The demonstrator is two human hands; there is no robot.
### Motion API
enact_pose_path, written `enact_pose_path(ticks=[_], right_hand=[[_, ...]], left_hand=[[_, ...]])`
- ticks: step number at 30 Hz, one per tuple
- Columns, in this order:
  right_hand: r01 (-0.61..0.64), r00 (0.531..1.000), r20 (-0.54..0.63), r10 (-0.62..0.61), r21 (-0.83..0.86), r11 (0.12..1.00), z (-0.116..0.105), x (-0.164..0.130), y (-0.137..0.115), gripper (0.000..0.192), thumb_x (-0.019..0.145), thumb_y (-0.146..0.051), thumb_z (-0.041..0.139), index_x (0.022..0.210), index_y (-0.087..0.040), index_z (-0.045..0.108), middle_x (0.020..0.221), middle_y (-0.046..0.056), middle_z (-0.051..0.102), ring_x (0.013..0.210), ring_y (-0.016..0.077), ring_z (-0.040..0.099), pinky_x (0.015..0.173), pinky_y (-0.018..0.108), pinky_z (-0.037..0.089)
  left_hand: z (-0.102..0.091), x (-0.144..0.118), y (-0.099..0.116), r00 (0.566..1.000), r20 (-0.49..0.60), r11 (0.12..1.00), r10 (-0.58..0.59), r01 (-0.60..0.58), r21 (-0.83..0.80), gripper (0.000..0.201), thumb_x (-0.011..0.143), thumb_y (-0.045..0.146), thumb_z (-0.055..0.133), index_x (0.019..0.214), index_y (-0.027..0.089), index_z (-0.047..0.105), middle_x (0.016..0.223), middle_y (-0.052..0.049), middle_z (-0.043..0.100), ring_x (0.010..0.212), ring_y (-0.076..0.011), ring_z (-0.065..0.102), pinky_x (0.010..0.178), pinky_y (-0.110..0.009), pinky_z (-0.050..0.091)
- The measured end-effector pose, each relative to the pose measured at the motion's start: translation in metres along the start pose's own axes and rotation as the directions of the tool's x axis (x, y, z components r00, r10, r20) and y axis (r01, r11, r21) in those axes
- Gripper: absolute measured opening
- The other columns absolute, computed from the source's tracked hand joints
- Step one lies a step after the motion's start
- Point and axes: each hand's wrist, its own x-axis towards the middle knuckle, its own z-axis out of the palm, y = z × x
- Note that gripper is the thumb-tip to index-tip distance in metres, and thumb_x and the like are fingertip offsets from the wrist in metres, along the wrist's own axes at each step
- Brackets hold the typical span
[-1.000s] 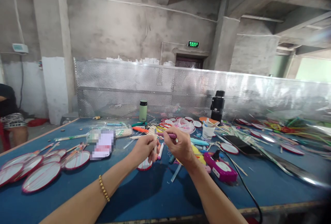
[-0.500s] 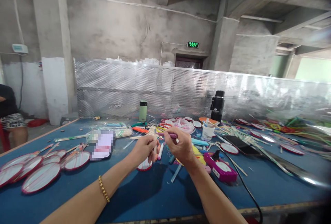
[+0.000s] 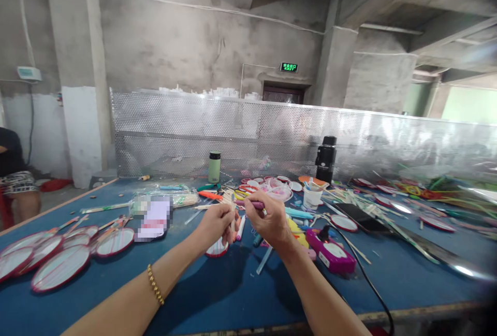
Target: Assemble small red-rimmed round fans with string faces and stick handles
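Observation:
My left hand (image 3: 218,224) pinches a pale flat stick (image 3: 233,206) that points upward. Below these fingers shows part of a small round fan (image 3: 216,248) with a white face and red rim; the hand hides whether the stick belongs to it. My right hand (image 3: 269,217) is closed around a purple marker (image 3: 254,204), held sideways with its tip toward the stick. The tip is very near the stick, and whether they touch I cannot tell. A white and pink marker (image 3: 240,228) lies between the hands.
Several red-rimmed round fans (image 3: 62,267) lie at the left beside a phone (image 3: 155,217). To the right are a purple power strip (image 3: 334,253) with a black cable, a white cup (image 3: 312,196) and a dark phone (image 3: 363,217). Two flasks, green (image 3: 214,166) and black (image 3: 326,160), stand behind.
My right hand has shifted slightly left, bringing the purple marker's tip closer to the stick. My left hand stays almost where it was.

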Motion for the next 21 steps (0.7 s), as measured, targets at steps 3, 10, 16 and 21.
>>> enact_pose_path(ticks=[3, 10, 16, 21], right_hand=[[0.003, 1.000, -0.018, -0.003, -0.002, 1.000, 0.0002, 0.0000, 0.0003, 0.015, 0.084, -0.020, 0.053, 0.071, -0.018, 0.061, 0.062, 0.000, 0.058, 0.054, 0.0102, 0.051, 0.051, 0.022, 0.040], [0.005, 1.000, -0.016, -0.005, -0.001, 1.000, 0.0009, 0.0000, 0.0007, 0.015, 0.084, -0.020, 0.053, 0.071, -0.018, 0.060, 0.061, 0.000, 0.057, 0.053, 0.0101, 0.050, 0.050, 0.022, 0.039], [-0.010, 1.000, 0.004, 0.010, -0.006, 1.000, 0.0010, -0.0002, -0.0002, 0.015, 0.084, -0.020, 0.053, 0.072, -0.018, 0.061, 0.061, 0.000, 0.057, 0.054, 0.0109, 0.051, 0.050, 0.022, 0.039], [0.005, 1.000, -0.024, -0.005, -0.004, 1.000, 0.0003, 0.0003, -0.0007, 0.015, 0.084, -0.020, 0.053, 0.071, -0.018, 0.060, 0.061, 0.000, 0.057, 0.054, 0.0106, 0.051, 0.052, 0.023, 0.040]], left_hand=[[0.0003, -0.0003, -0.0006, 1.000, 0.003, 1.000, 0.000, 0.000, 0.006, 0.019, 0.079, 0.033, 0.051, 0.071, 0.016, 0.049, 0.045, 0.001, 0.057, 0.031, -0.0097, 0.051, 0.029, -0.016, 0.034], [0.0005, -0.0002, -0.0004, 1.000, -0.003, 1.000, -0.014, 0.014, 0.009, 0.017, 0.078, 0.031, 0.050, 0.072, 0.016, 0.049, 0.048, 0.001, 0.059, 0.032, -0.0098, 0.052, 0.029, -0.016, 0.034], [0.0009, -0.0016, 0.0014, 1.000, 0.003, 1.000, -0.017, 0.017, 0.002, 0.018, 0.079, 0.034, 0.051, 0.075, 0.016, 0.050, 0.048, 0.002, 0.058, 0.033, -0.0098, 0.053, 0.030, -0.016, 0.034], [0.0017, -0.0029, 0.0028, 1.000, -0.007, 1.000, -0.008, 0.009, 0.022, 0.016, 0.080, 0.030, 0.047, 0.071, 0.016, 0.049, 0.047, 0.001, 0.058, 0.033, -0.0093, 0.052, 0.030, -0.016, 0.034]])
